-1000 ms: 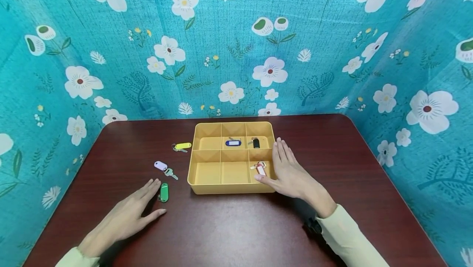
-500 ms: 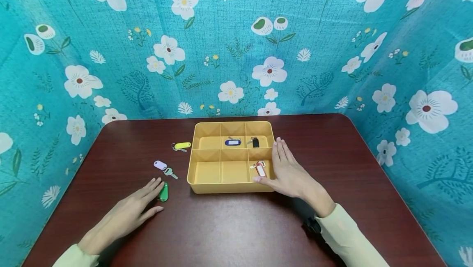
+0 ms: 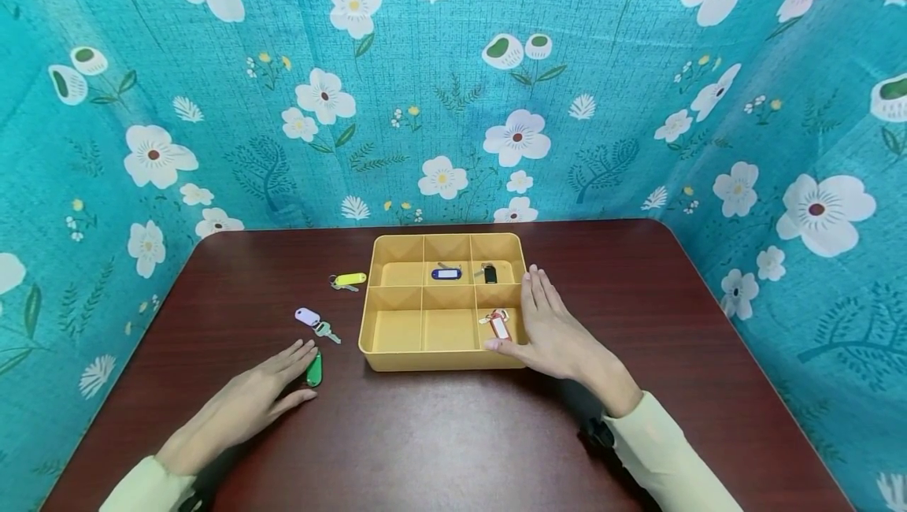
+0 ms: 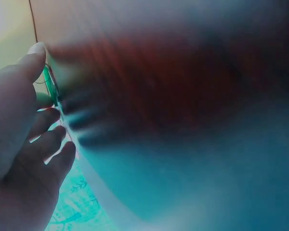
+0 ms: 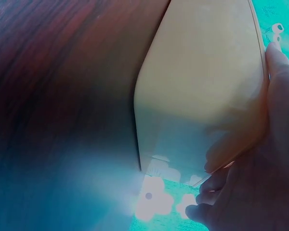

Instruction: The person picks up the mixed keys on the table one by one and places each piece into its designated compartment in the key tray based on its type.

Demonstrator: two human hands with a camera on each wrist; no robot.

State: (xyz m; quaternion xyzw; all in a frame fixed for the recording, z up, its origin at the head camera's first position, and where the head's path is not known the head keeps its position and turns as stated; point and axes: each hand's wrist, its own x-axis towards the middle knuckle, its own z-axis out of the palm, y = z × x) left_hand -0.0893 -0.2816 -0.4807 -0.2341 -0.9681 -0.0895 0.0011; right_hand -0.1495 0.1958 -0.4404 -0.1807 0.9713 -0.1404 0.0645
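In the head view my left hand (image 3: 251,400) lies low over the table, palm down. Its fingertips partly cover a green key tag (image 3: 315,370), and the thumb stands apart from it. The left wrist view shows that green tag (image 4: 50,84) edge-on between thumb and fingers; its key is hidden. My right hand (image 3: 560,339) rests against the right wall of a yellow six-compartment tray (image 3: 446,362), fingers straight, thumb over the front right corner. Inside lie a blue-tagged key (image 3: 446,273), a black-tagged key (image 3: 490,273) and a red-tagged key (image 3: 500,326), each in its own compartment.
Left of the tray a yellow-tagged key (image 3: 349,280) lies on the dark red wooden table (image 3: 453,441). Nearer my left hand is a lilac-tagged key (image 3: 308,316). A blue floral cloth (image 3: 439,102) hangs behind the table and along both sides.
My left hand has shifted slightly right, its fingers covering more of the green tag. The right hand and the tray stay practically where they were.
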